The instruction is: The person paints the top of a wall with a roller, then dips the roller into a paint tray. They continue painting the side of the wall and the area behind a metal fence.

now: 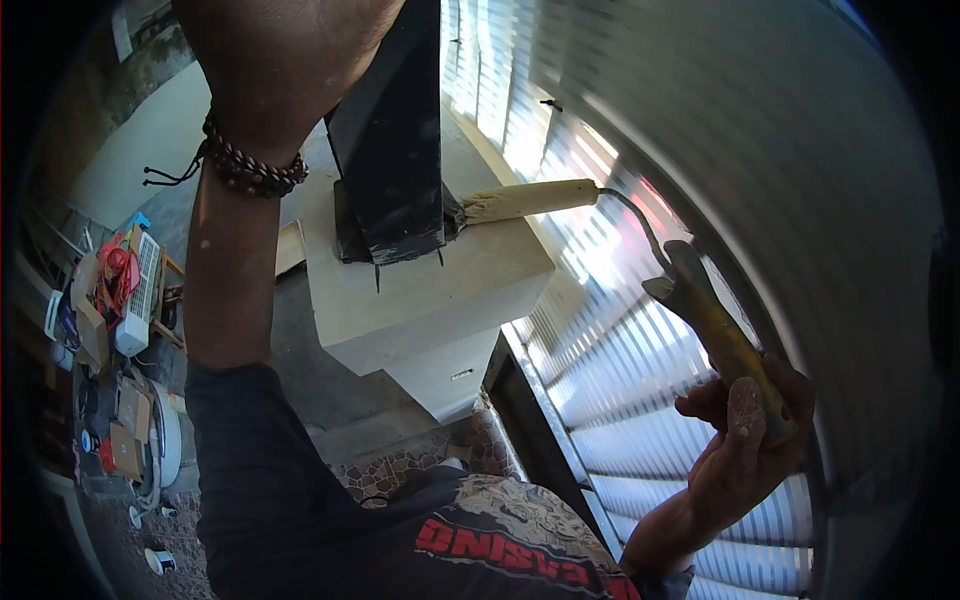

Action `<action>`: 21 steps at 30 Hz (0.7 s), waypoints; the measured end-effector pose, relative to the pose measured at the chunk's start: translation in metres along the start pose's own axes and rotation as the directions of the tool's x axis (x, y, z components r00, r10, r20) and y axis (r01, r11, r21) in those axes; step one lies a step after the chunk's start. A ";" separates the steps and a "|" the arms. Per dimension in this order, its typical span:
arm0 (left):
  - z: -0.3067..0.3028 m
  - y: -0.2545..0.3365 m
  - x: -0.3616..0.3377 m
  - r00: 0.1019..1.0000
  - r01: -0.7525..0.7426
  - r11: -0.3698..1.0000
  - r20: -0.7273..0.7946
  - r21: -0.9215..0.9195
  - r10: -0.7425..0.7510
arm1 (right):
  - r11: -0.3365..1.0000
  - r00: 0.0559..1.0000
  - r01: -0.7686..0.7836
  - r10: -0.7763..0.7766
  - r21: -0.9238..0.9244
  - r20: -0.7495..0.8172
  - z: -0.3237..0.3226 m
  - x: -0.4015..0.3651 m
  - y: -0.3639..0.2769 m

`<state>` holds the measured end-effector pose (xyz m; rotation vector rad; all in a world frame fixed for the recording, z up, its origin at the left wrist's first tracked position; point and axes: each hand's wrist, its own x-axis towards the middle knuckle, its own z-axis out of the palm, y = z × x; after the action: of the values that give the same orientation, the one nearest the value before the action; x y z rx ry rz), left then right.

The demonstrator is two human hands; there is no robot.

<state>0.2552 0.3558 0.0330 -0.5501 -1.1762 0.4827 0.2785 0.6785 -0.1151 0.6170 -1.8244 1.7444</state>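
Observation:
My right hand is closed around the worn yellow-and-grey handle of a small paint roller. A bent wire joins the handle to its cream-stained sleeve, whose frayed, dark-smudged far end meets the foot of a black post. That post stands on a cream-coloured pillar, with dark marks on the pillar top near its base. At the upper left, my left hand is raised beside the post and overlaps it in view; its fingers are cut off by the frame edge, so their grip is hidden. A braided bracelet circles that wrist.
Corrugated translucent sheeting rises close on the right, along a metal beam. Far below at left are cardboard boxes, a white power strip-like panel, red cable and a small tub. Stone-patterned floor lies beneath.

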 end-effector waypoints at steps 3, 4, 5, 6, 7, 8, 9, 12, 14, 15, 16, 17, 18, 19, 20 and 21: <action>0.002 0.004 0.001 1.000 -0.001 1.000 -0.011 -0.019 0.001 | 0.991 0.995 -0.094 0.097 0.097 -0.023 0.016 0.009 -0.006; 0.001 0.006 0.003 1.000 0.008 1.000 0.003 -0.005 -0.008 | 0.991 0.995 -0.095 0.098 0.092 -0.028 0.017 0.011 -0.005; -0.002 0.010 0.005 1.000 0.011 1.000 -0.001 -0.011 -0.011 | 0.987 0.994 -0.104 0.106 0.119 -0.012 0.018 0.012 -0.002; -0.006 0.013 0.007 0.994 0.083 0.996 0.069 0.016 -0.083 | 0.983 0.994 -0.112 0.112 0.148 0.005 0.019 0.012 0.000; -0.008 0.014 0.007 0.978 0.151 0.987 0.137 0.051 -0.156 | 0.984 0.994 -0.109 0.109 0.141 0.005 0.014 0.010 0.003; -0.004 0.007 0.005 0.978 0.151 0.987 0.136 0.053 -0.157 | 0.984 0.994 -0.107 0.107 0.140 0.005 0.005 0.007 0.003; 0.004 -0.004 0.000 0.999 0.022 1.000 0.027 -0.009 -0.022 | 0.987 0.995 -0.096 0.096 0.126 0.003 -0.006 0.004 0.003; -0.003 0.007 0.006 1.000 -0.008 1.000 0.014 -0.026 0.009 | 0.994 0.995 -0.087 0.090 0.072 -0.051 -0.014 0.002 -0.001; -0.005 0.013 0.009 0.990 0.088 0.996 0.110 0.000 -0.087 | 0.992 0.997 -0.080 0.082 0.098 -0.015 -0.003 0.006 -0.002; -0.003 0.010 0.006 0.996 0.042 0.999 0.078 -0.010 -0.041 | 0.995 0.997 -0.064 0.068 0.079 -0.048 0.007 0.011 -0.001; -0.001 0.007 0.003 0.999 -0.003 1.000 0.045 -0.019 0.004 | 0.986 0.994 -0.100 0.103 0.131 -0.019 0.014 0.014 -0.001; 0.000 0.004 0.001 0.999 -0.007 1.000 0.043 -0.023 0.008 | 0.985 0.998 -0.062 0.064 0.158 -0.009 0.016 0.019 0.002; 0.000 0.001 -0.002 1.000 -0.010 1.000 0.022 -0.028 0.011 | 0.983 1.000 -0.026 0.026 0.184 0.000 0.016 0.022 0.005; 0.000 0.001 -0.003 1.000 -0.013 0.999 0.002 -0.033 0.013 | 0.983 1.000 -0.027 0.028 0.184 -0.004 0.013 0.021 0.005; 0.000 0.005 -0.001 1.000 -0.014 0.999 0.001 -0.039 0.014 | 0.983 0.999 -0.038 0.040 0.180 -0.007 0.010 0.019 0.005; -0.003 0.012 0.004 0.998 0.061 0.997 0.037 -0.042 -0.059 | 0.983 0.999 -0.047 0.049 0.176 -0.007 0.008 0.018 0.004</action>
<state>0.2580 0.3666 0.0276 -0.5438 -1.2366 0.4179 0.2617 0.6710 -0.1065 0.6357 -1.7021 1.9519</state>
